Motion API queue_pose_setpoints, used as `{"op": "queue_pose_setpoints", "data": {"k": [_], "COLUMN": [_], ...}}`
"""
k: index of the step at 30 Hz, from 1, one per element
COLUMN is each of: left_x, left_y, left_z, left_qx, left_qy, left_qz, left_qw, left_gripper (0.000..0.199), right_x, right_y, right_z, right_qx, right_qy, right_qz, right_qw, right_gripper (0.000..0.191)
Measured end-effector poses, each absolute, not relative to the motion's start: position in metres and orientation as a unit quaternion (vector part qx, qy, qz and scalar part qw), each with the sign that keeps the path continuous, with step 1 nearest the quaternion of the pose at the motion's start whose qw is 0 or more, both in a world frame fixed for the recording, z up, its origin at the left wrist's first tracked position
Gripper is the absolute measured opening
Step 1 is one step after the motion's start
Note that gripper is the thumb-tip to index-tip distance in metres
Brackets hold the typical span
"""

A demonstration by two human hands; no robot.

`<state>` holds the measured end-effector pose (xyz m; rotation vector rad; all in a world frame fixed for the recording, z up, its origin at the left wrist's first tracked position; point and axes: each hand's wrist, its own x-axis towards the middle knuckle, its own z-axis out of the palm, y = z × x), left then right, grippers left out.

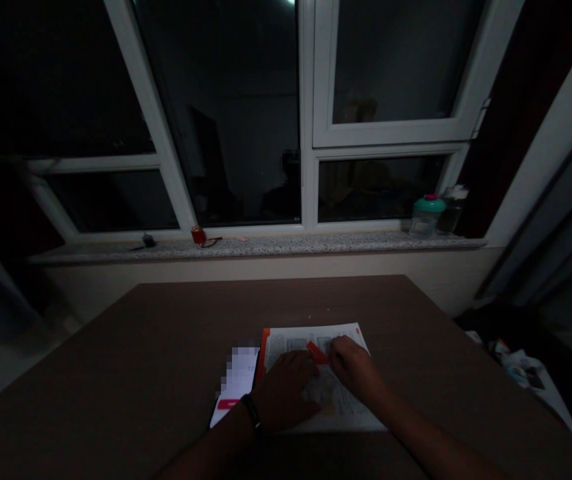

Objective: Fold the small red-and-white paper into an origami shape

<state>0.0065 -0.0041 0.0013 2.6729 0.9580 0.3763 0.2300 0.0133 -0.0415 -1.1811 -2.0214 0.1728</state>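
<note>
A printed page or booklet (353, 403) with an orange left edge lies on the brown table. My left hand (289, 390), with a dark band at the wrist, rests on its left part, fingers spread. Curled closed at the page's upper right is my right hand (350, 363); what its fingers hold, if anything, is hidden. A small red strip (317, 353) lies between the two hands, close to the right fingers. Left of the page is a phone (240, 377) with a lit screen, partly behind my left wrist.
The table (191, 320) reaches to the wall under a window. On the stone sill (276, 246) stand a small red jar (198, 235), a dark small item (148, 240) and a teal-lidded bottle (426, 217) beside a clear one (451, 210). White bags (531, 373) lie beyond the right edge.
</note>
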Motion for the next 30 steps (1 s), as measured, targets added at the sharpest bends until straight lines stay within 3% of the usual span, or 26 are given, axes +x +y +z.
{"op": "queue_pose_setpoints", "data": {"k": [7, 20, 27, 30], "left_x": [0.010, 0.011, 0.011, 0.011], "left_y": [-0.006, -0.005, -0.005, -0.003], "left_z": [0.001, -0.003, 0.012, 0.010], "left_qx": [0.925, 0.915, 0.894, 0.901], "left_qy": [0.344, 0.387, 0.440, 0.423], "left_qz": [0.132, 0.106, 0.081, 0.095], "left_qw": [0.093, 0.032, 0.011, 0.017], "left_gripper": [0.041, 0.044, 0.011, 0.014], "right_x": [0.233, 0.234, 0.234, 0.235], "right_y": [0.007, 0.009, 0.009, 0.009], "right_z": [-0.035, -0.036, -0.032, -0.031], "right_qx": [-0.463, -0.457, -0.472, -0.479], "right_qy": [-0.765, -0.763, -0.736, -0.737], "right_qz": [0.111, 0.150, 0.174, 0.175], "right_qw": [0.433, 0.433, 0.452, 0.444], "right_gripper": [0.013, 0.006, 0.007, 0.007]}}
